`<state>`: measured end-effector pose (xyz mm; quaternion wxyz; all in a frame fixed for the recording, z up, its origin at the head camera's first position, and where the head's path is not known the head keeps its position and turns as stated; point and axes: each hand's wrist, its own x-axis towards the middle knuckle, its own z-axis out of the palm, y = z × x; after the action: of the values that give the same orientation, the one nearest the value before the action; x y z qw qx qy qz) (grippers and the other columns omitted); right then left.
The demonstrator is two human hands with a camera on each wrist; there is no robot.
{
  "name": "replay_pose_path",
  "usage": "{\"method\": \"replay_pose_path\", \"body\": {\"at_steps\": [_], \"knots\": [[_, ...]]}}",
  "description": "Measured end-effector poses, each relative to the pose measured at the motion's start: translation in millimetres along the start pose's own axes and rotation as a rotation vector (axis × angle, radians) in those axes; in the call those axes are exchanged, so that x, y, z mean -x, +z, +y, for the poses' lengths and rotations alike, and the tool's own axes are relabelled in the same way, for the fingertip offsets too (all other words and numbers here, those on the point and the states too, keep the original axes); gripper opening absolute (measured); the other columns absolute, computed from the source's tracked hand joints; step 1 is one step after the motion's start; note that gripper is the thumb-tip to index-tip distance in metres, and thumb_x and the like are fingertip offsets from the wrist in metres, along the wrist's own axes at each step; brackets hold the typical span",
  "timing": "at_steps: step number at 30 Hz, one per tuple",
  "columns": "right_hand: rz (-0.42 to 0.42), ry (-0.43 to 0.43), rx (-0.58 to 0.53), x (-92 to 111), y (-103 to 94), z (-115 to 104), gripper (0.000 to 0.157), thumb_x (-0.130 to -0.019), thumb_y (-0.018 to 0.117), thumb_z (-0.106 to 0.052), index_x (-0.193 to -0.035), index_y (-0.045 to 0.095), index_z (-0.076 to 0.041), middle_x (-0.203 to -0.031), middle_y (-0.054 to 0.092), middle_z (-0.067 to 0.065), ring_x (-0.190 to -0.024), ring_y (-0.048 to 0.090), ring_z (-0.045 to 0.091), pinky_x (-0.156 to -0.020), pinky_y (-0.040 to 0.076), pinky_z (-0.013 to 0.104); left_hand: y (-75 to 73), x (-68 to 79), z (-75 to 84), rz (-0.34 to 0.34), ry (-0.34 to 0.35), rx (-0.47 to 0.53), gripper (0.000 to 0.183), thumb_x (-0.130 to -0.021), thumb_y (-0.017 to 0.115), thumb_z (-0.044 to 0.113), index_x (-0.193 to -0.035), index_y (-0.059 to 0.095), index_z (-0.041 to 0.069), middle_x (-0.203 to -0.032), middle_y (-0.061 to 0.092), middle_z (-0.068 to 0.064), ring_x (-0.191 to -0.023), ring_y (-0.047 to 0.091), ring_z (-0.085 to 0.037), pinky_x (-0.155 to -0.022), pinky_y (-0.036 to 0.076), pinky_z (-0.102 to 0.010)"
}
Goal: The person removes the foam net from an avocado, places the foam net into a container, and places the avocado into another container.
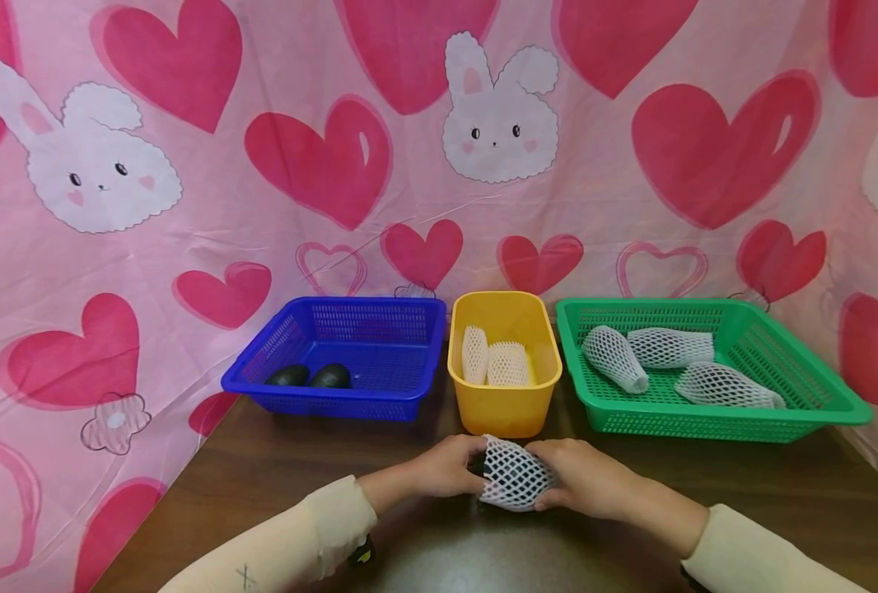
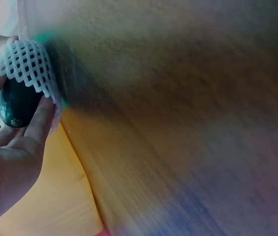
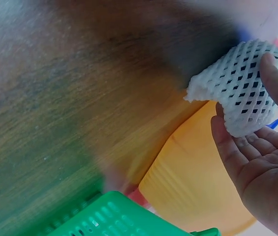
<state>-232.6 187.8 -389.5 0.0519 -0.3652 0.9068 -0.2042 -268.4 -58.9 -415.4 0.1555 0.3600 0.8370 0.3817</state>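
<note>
A dark avocado [image 2: 20, 101] sits partly inside a white foam net sleeve [image 1: 516, 476], held between both hands low over the table in front of the yellow bin. My left hand [image 1: 450, 466] grips the bare end of the avocado, its fingertips at the sleeve's open edge. From the other side my right hand [image 1: 590, 479] holds the sleeve, with the thumb on top of the mesh and fingers under it. In the left wrist view, the avocado's rounded end sticks out of the mesh.
A blue basket [image 1: 380, 405] with two dark avocados [image 1: 331, 376] stands at the left. The yellow bin [image 1: 502, 412] in the middle holds foam net sleeves [image 1: 508, 364]. At the right, a green basket [image 1: 694, 426] contains three sleeved fruits [image 1: 614, 358]. A heart-patterned cloth [image 1: 320, 156] hangs behind.
</note>
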Motion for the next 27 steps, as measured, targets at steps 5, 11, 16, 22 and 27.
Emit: {"method": "replay_pose_path", "body": {"at_steps": [5, 11, 16, 22, 27], "knots": [[0.003, 0.001, -0.002, 0.1, -0.6, 2.0, 0.051, -0.076, 0.083, -0.032, -0.115, 0.062, -0.007, -0.103, 0.065, -0.005, -0.088, 0.058, 0.006, -0.08, 0.052, 0.033, 0.7, 0.8, -0.6, 0.023, 0.009, -0.009, 0.025, -0.075, 0.078, 0.002, -0.092, 0.061, 0.009, -0.076, 0.054, 0.01, -0.069, 0.049, -0.002, -0.062, 0.041, -0.017], [0.024, -0.018, -0.035, 0.5, -1.3, 4.2, 0.043, -0.077, 0.083, -0.029, -0.111, 0.065, -0.009, -0.097, 0.064, -0.009, -0.082, 0.057, 0.003, -0.075, 0.052, 0.028, -0.6, 3.1, -0.3, 0.034, 0.005, -0.015, 0.025, -0.074, 0.079, 0.005, -0.087, 0.058, 0.011, -0.072, 0.049, 0.009, -0.064, 0.045, -0.002, -0.056, 0.036, -0.017], [0.029, -0.023, -0.041, 0.4, -2.5, 3.6, 0.038, -0.079, 0.082, -0.023, -0.111, 0.066, -0.008, -0.096, 0.065, -0.009, -0.081, 0.057, 0.001, -0.074, 0.053, 0.027, -2.3, 5.3, -0.3, 0.036, -0.006, -0.001, 0.025, -0.074, 0.078, 0.004, -0.086, 0.057, 0.011, -0.072, 0.048, 0.007, -0.063, 0.045, -0.003, -0.055, 0.036, -0.018], [0.03, -0.029, -0.031, -0.1, -4.0, 2.0, 0.034, -0.081, 0.08, -0.018, -0.11, 0.067, -0.008, -0.096, 0.066, -0.009, -0.08, 0.058, 0.001, -0.074, 0.053, 0.026, -3.6, 6.8, -2.2, 0.044, 0.0, -0.008, 0.025, -0.074, 0.079, 0.006, -0.088, 0.059, 0.012, -0.074, 0.051, 0.008, -0.065, 0.047, -0.002, -0.057, 0.038, -0.017], [0.04, -0.042, -0.013, -0.2, -5.8, 1.1, 0.029, -0.081, 0.08, -0.016, -0.106, 0.068, -0.008, -0.093, 0.066, -0.01, -0.076, 0.057, 0.0, -0.07, 0.053, 0.024, -6.4, 8.6, -2.8, 0.042, -0.008, -0.004, 0.028, -0.074, 0.08, 0.009, -0.095, 0.063, 0.011, -0.079, 0.056, 0.01, -0.07, 0.051, -0.001, -0.062, 0.043, -0.018]]}}
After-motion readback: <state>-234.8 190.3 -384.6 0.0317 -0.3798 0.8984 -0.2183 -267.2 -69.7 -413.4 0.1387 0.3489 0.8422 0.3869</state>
